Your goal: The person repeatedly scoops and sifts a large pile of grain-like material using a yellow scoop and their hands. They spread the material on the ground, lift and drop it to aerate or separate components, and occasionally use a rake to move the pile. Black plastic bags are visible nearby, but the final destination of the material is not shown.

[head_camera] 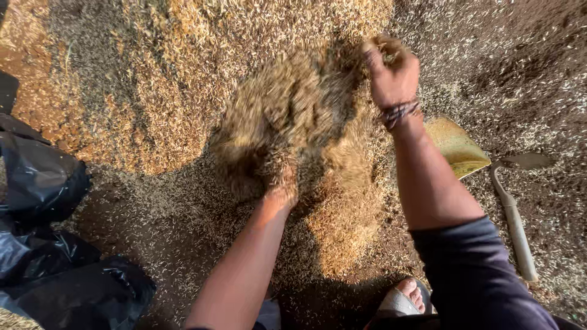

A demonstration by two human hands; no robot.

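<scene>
A wide heap of golden grain and husk (153, 79) covers the dirt ground. My left hand (282, 194) is low in the heap's middle, half buried, with a blurred spray of grain (287, 116) flying up above it. My right hand (391, 72) is raised higher, fingers curled around a clump of grain, with a beaded band on the wrist. Whether the left hand grips anything is hidden by the moving grain.
A black plastic sheet or bag (43, 238) lies crumpled at the left. A yellow scoop (457, 146) rests behind my right forearm, and a metal hoe (513, 214) lies at the right. My sandalled foot (406, 296) shows at the bottom.
</scene>
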